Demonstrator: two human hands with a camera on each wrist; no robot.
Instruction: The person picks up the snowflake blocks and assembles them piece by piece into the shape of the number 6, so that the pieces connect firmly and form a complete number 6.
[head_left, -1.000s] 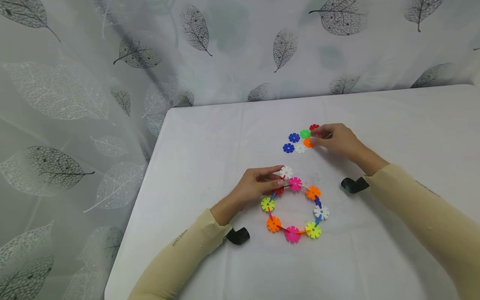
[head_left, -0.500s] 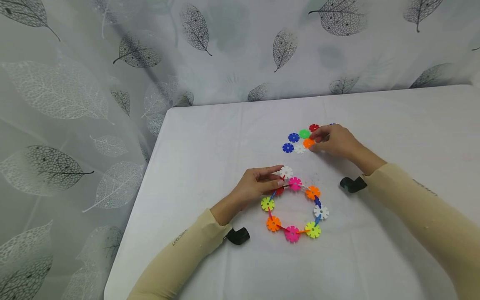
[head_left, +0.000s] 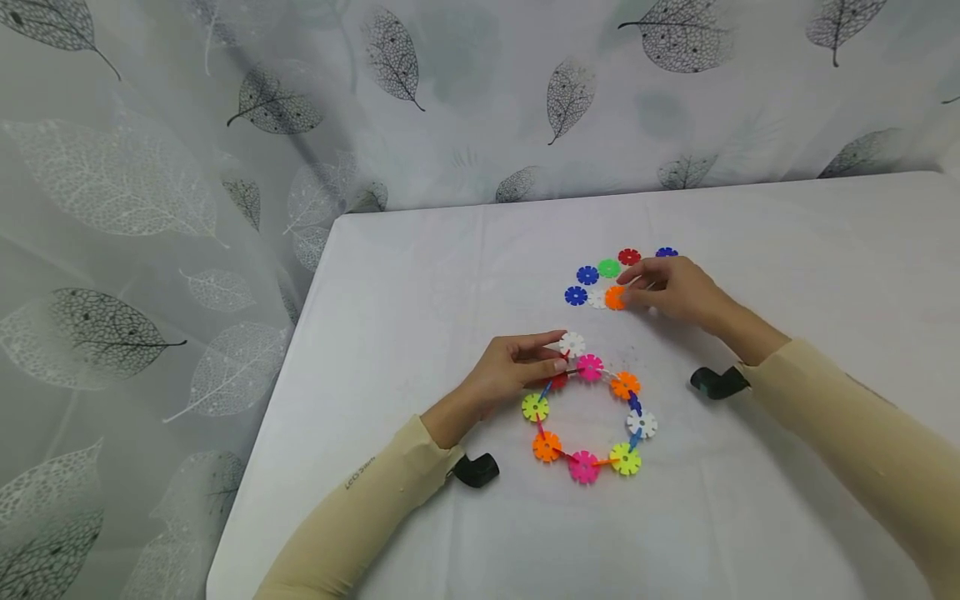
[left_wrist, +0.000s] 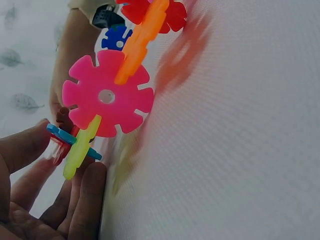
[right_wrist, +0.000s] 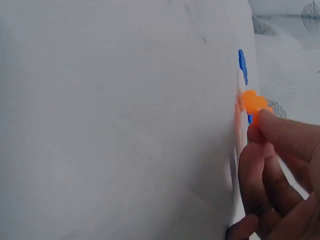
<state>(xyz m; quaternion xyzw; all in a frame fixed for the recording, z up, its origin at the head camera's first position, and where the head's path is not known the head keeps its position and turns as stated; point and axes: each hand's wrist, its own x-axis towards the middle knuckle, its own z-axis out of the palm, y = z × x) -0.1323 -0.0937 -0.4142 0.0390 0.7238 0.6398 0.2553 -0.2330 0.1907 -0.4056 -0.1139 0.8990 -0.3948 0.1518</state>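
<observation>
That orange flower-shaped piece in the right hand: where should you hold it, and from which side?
Probably by the rim at its right edge, coming from the right, where the right hand pinches it. The orange piece looks thin and flat, so its notched edge suits a thumb-and-finger pinch; the white piece sits close on its left, leaving less room there.

Free tabletop (head_left: 720, 500) right of disc ring (head_left: 584, 467); left hand (head_left: 517, 368) blocks its far-left side, loose discs (head_left: 588, 275) beyond
</observation>
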